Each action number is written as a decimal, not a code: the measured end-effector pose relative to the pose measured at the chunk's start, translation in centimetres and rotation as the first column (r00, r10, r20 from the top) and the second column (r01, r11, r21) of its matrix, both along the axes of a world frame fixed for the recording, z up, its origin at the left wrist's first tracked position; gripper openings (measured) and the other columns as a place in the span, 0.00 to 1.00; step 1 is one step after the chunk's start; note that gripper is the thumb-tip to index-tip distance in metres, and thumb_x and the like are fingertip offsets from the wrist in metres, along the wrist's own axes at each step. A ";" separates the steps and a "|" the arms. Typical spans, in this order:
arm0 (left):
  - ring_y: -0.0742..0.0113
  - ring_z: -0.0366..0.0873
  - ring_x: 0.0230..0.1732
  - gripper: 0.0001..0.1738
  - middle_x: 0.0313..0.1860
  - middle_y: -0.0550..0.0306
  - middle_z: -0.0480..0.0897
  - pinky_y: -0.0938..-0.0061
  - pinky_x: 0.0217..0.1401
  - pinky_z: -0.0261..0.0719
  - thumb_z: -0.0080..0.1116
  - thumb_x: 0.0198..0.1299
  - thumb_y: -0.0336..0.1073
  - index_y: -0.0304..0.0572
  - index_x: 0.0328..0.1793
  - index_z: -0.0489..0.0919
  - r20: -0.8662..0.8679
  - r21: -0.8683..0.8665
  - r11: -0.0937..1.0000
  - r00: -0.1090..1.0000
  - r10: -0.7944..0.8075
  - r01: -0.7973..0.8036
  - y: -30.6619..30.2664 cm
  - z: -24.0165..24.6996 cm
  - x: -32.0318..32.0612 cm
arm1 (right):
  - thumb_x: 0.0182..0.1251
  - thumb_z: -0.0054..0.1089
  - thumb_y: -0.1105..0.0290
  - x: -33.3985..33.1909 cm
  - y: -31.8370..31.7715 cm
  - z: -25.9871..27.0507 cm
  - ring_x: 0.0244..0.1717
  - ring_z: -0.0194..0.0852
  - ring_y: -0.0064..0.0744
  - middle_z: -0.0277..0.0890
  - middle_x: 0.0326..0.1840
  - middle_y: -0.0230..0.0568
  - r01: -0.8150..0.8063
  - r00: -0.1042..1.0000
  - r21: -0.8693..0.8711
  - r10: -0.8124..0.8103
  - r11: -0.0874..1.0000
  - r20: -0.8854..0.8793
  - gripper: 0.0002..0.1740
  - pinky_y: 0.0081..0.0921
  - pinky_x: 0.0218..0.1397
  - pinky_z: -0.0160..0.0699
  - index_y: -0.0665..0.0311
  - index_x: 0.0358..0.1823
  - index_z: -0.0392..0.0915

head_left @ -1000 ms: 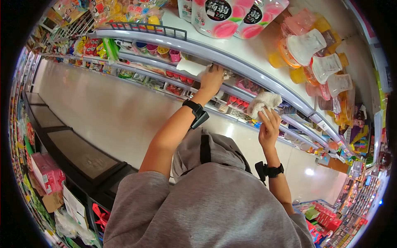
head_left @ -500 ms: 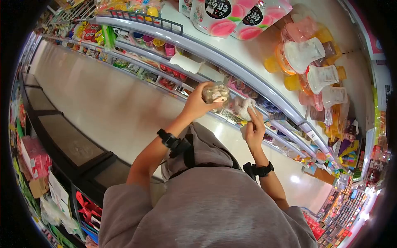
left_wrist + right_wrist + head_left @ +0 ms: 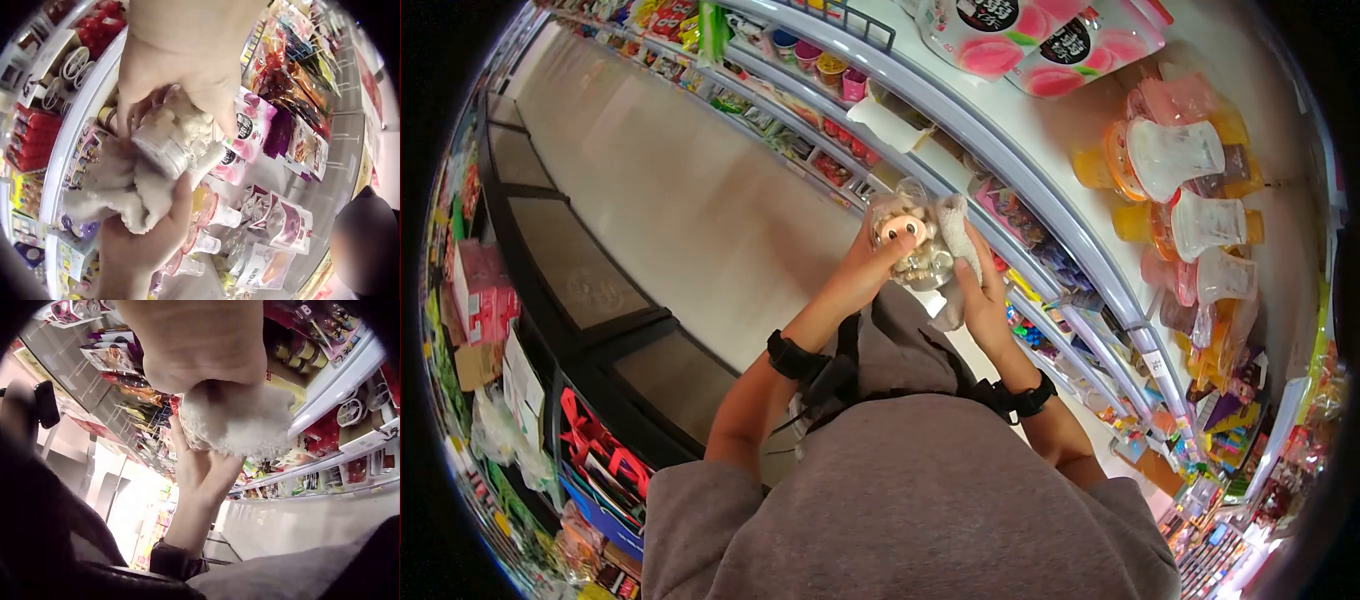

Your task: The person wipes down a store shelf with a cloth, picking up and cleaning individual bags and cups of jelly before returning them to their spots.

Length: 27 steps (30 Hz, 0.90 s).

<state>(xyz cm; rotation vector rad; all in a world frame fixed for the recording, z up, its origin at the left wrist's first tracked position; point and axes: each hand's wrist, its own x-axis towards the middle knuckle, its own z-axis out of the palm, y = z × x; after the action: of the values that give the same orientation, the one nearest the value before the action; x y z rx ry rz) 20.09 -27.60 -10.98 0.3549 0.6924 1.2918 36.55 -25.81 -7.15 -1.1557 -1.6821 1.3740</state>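
Note:
In the head view my left hand (image 3: 868, 272) grips a clear plastic jar (image 3: 923, 268) filled with pale pieces, with a cartoon face on it. Its thumb lies across the face. Beside it, my right hand (image 3: 988, 312) holds a white fluffy cloth (image 3: 960, 245) against the jar's side. From the left wrist, the jar (image 3: 164, 150) appears tilted, its flat end close to the bunched cloth (image 3: 128, 197). The right wrist view shows the cloth (image 3: 250, 422) under my right hand (image 3: 200, 353), covering most of the jar.
A tiered shelf with a metal edge (image 3: 1000, 140) runs diagonally past the hands. On its top stand peach-printed pouches (image 3: 1080, 50) and upturned jelly cups (image 3: 1170, 158). A white card flap (image 3: 888, 122) sticks out lower down. Dark framed chest panels (image 3: 580, 260) line the aisle at left.
My left hand has come out of the lower shelf with the jar and drawn it toward my body. My right hand has moved left, bringing the cloth against the jar.

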 end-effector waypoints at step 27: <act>0.69 0.70 0.50 0.33 0.48 0.56 0.74 0.76 0.53 0.68 0.65 0.48 0.40 0.36 0.59 0.65 -0.608 -0.120 0.761 0.559 -0.565 0.638 -5.2 2.6 -3.1 | 0.64 0.47 0.68 -1.7 0.2 1.1 0.53 0.65 0.30 0.71 0.48 0.40 -0.372 0.894 -0.291 0.257 0.881 -0.367 0.12 0.27 0.58 0.60 0.67 0.40 0.77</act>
<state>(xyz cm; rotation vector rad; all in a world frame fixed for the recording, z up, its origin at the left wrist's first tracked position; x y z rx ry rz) 16.97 -32.79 -8.34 1.0563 0.9326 0.5143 34.84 -25.60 -6.03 -0.7947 -1.4671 2.0224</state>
